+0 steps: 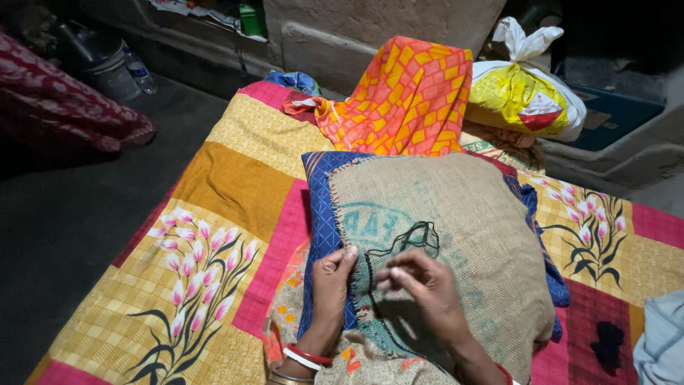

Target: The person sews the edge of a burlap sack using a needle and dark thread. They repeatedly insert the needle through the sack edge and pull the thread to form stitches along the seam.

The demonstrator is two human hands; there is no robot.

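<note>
A tan burlap sack piece [456, 221] lies over a blue patterned cloth [320, 207] on my lap, its edges sewn with dark stitches. My left hand [331, 281] grips the left edge of the burlap and blue cloth, thumb on top. My right hand [420, 285] rests on the burlap with fingertips pinched together; a dark thread [413, 239] loops up from them across the sack. A needle cannot be made out.
A patchwork bedcover [221, 214] in yellow, orange and pink with flower prints lies beneath. An orange-yellow checked cloth [413, 100] and a tied yellow-white plastic bag [524, 96] sit at the far end. Dark floor lies left, with a bottle [139, 71] and a pale cloth [662, 342] at right.
</note>
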